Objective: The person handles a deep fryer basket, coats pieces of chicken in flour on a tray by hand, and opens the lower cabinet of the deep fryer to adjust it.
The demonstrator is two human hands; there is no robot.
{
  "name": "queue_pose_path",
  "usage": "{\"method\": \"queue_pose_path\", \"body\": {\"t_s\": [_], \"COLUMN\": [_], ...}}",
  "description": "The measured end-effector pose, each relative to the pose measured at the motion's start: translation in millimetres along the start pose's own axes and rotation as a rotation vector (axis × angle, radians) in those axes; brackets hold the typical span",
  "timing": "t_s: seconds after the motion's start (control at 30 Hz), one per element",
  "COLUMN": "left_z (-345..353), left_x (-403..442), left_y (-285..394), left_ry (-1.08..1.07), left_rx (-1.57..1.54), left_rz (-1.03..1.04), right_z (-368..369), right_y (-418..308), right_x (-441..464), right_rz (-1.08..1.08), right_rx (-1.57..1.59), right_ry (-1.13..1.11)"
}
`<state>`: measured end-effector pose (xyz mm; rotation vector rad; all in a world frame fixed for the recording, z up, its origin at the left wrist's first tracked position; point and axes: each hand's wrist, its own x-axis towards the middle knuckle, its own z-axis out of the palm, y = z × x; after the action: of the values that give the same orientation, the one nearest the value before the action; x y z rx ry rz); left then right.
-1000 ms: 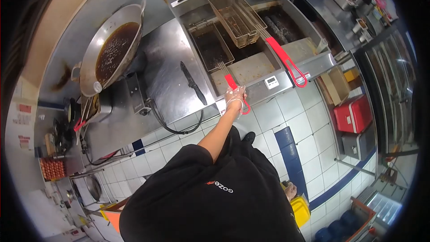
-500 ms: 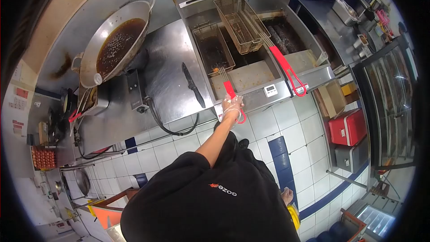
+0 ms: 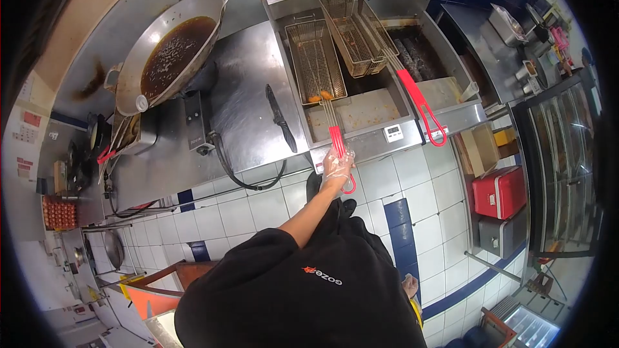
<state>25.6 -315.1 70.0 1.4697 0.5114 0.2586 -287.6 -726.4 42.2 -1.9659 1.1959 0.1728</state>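
Note:
My left hand [image 3: 338, 164], in a clear plastic glove, is closed around the red handle [image 3: 336, 136] of the left fryer basket [image 3: 316, 58]. The basket's mesh bottom shows, and a few orange-brown pieces [image 3: 320, 97] lie at its near end. To its right, a second wire basket [image 3: 353, 35] with a red handle [image 3: 418, 100] sits higher over the fryer. My right hand [image 3: 411, 285], also gloved, is low at my right side near something yellow [image 3: 416, 312]; its fingers are too small to read.
On the left are a large wok of dark oil [image 3: 177, 55], a black knife [image 3: 279, 118] on the steel counter [image 3: 242, 90] and a hose [image 3: 242, 183]. A white timer [image 3: 393, 132] is on the fryer's front. A red cooler [image 3: 498, 193] stands at right, beside a glass cabinet [image 3: 564, 161].
The left basket has come up from the dark oil, so its mesh and the pieces now show. My left hand has kept hold of its handle. The view has shifted slightly.

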Motion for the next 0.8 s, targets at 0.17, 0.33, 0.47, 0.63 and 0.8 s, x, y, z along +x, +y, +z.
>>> {"method": "queue_pose_path", "body": {"t_s": [0.17,0.33,0.47,0.63,0.8], "left_z": [0,-2,-1,4,6], "left_x": [-1,2,20,40,52], "left_y": [3,23,25,30,34], "left_ry": [0.005,-0.001,0.015,0.035,0.044], "left_rx": [-0.006,0.109,-0.04,-0.133,-0.124], "left_rz": [-0.069,-0.102,-0.155,-0.152,-0.263], "right_z": [6,9,12,20,24], "right_y": [13,16,2,27,36], "right_x": [10,6,-7,5,9], "right_rz": [-0.041,-0.052,-0.054,-0.079,-0.136], "right_rx": [-0.027,0.021,0.046,0.065,-0.109], "right_ry": [0.027,0.038,0.027,0.011,0.071]}}
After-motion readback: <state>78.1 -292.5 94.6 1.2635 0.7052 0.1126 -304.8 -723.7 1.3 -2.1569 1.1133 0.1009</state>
